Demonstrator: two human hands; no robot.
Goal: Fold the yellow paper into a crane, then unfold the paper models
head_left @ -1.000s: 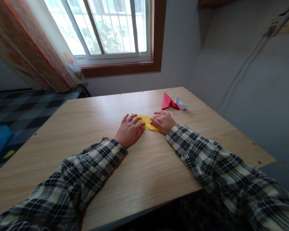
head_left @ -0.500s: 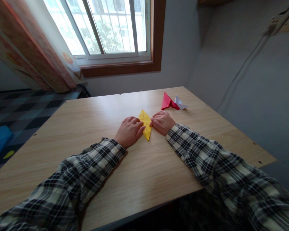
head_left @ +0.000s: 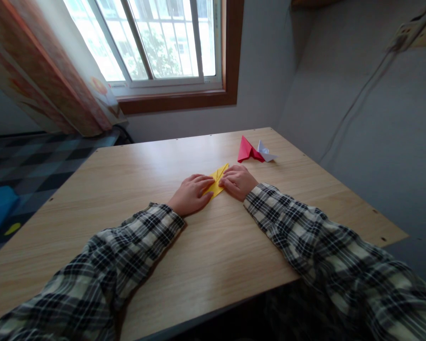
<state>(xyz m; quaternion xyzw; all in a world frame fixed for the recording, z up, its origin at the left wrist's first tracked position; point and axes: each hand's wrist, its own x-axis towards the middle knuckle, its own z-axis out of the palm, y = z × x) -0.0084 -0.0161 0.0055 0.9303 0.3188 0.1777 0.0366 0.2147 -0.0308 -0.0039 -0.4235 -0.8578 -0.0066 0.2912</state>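
My left sleeve: long, loose plaid, black, grey and cream, thin pale lines. My right sleeve: same check, creased along its length. Both cuffs end near bare fingers.

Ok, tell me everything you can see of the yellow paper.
The yellow paper is a small, flat-looking folded piece, with crease or fold lines showing on its upper part. It lies on the wooden table, set slantwise, one pointed end aimed up and to the right in the view. The left hand covers part of its left side, and the right hand touches its right side, so its full outline is hidden.
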